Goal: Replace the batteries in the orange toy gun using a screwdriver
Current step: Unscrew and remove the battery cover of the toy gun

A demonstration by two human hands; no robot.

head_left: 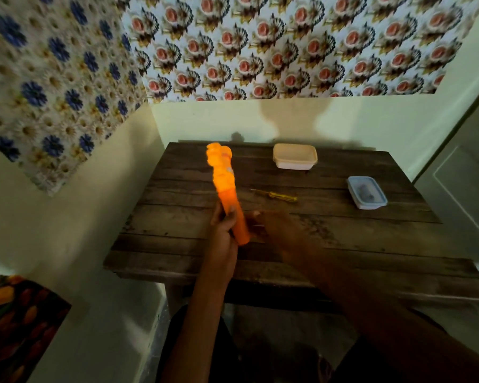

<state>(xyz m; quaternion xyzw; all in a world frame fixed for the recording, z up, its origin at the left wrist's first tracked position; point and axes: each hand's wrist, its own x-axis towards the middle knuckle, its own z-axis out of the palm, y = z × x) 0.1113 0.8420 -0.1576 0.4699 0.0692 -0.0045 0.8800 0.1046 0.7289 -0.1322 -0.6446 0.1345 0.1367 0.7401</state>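
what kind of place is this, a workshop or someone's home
Most likely a corner of a home, not a workshop: floral wall coverings, a wooden table against the wall, and lidded food tubs on it, a cream tub and a blue-rimmed tub.

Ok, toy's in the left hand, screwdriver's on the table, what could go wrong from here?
The left hand grips the orange toy gun only near its lower end, so its long top could tip or slip. The right hand is blurred beside it and might knock it. The screwdriver lies loose on the table and could roll if bumped.
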